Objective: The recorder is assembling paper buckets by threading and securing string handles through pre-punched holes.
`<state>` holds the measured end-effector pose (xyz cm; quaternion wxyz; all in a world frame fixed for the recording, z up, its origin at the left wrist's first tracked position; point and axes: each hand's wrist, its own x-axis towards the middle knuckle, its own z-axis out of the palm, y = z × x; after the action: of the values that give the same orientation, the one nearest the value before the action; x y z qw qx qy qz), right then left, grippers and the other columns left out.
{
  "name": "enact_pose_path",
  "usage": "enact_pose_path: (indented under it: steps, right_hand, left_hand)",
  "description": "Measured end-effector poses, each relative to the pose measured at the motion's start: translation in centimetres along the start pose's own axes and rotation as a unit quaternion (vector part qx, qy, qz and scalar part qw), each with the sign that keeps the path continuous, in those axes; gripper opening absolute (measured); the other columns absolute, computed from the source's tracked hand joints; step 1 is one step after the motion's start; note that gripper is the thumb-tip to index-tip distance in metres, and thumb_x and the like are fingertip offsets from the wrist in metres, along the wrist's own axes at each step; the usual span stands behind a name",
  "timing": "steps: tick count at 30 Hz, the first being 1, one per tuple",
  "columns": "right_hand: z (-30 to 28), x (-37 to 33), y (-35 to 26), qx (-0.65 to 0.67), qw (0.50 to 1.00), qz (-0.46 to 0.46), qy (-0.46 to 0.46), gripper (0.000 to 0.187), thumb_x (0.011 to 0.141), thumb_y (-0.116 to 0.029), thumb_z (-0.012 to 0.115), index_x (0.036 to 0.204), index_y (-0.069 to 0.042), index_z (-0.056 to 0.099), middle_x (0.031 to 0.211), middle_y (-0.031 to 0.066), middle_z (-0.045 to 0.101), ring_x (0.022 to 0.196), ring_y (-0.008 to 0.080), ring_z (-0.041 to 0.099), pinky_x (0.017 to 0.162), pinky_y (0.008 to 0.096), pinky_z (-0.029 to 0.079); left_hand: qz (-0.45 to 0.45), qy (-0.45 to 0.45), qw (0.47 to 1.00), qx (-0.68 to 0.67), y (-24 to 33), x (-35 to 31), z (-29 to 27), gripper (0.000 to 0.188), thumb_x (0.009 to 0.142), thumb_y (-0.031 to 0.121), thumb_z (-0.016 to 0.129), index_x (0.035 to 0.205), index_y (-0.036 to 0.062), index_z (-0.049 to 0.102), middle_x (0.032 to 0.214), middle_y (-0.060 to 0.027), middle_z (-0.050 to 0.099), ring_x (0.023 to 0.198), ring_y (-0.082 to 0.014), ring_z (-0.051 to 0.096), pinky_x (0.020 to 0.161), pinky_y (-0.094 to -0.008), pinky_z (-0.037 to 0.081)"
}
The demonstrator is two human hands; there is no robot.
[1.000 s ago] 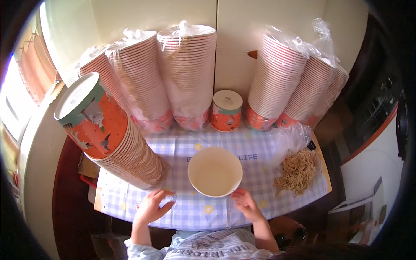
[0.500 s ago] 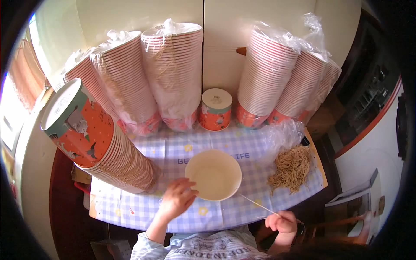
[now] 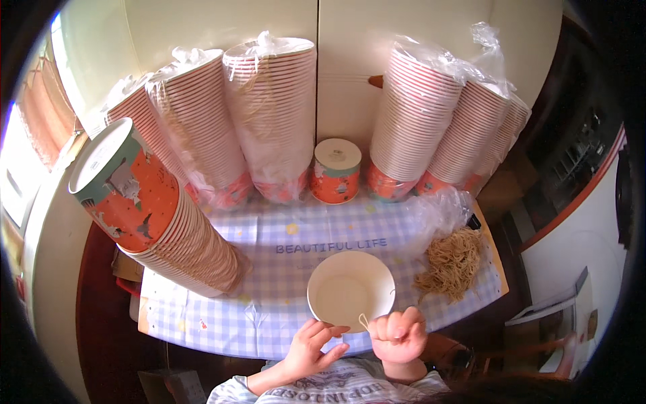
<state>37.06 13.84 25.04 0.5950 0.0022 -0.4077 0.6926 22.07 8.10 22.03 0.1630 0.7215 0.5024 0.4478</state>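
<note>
A round paper bucket [image 3: 330, 276], cream inside, stands mouth up at the near middle of the table. My left hand [image 3: 315, 347] is at its near rim, thumb and fingers apart, fingertips close to the edge; whether they touch it I cannot tell. Just right of that, my right hand [image 3: 398, 334] is closed on a thin light string [image 3: 364, 322], whose small loop sticks out toward the bucket's near rim. A short bit of string shows at the bucket's right side. Beyond the right hand lies a tangled heap of tan strings [image 3: 452, 266].
A tall leaning stack of orange and green paper buckets [image 3: 128, 188] stands at the left. Bagged bucket stacks [image 3: 272, 121] line the back, with more bagged stacks [image 3: 417, 108] on the right. One upturned bucket [image 3: 336, 172] sits between them, and a crumpled clear bag [image 3: 441, 212] near the string heap.
The bucket has moved nearer to me and to the right. My left hand has shifted right and nearer. My right hand has come left to the bucket's rim, bringing the string with it.
</note>
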Motion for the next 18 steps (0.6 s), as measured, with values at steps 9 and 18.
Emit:
enact_pose_path:
  steps: [9,18]
  right_hand:
    - [0.8,-0.4,3.2,0.059,0.992,0.107,-0.027,0.032,0.089,-0.032,0.049,0.077,-0.003,0.05,0.057,0.0017,0.041,0.049,0.0108,0.031,0.05,0.0297,0.027]
    - [0.1,0.7,3.0,0.106,0.985,0.134,0.015,0.034,0.094,-0.034,0.034,0.074,-0.008,0.044,0.047,-0.0018,0.028,0.043,0.0112,0.023,0.046,0.0282,0.024]
  left_hand:
    - [-0.043,0.008,0.993,-0.114,-0.9,-1.4,0.3,0.018,0.072,0.008,0.068,0.09,0.0056,0.063,0.062,-0.0046,0.052,0.055,-0.0204,0.052,0.051,-0.0313,0.043]
    - [-0.103,0.092,0.987,0.087,-2.8,-1.2,-2.8,0.014,0.07,0.005,0.067,0.083,0.0088,0.067,0.061,-0.0038,0.053,0.054,-0.0191,0.053,0.049,-0.0309,0.043]
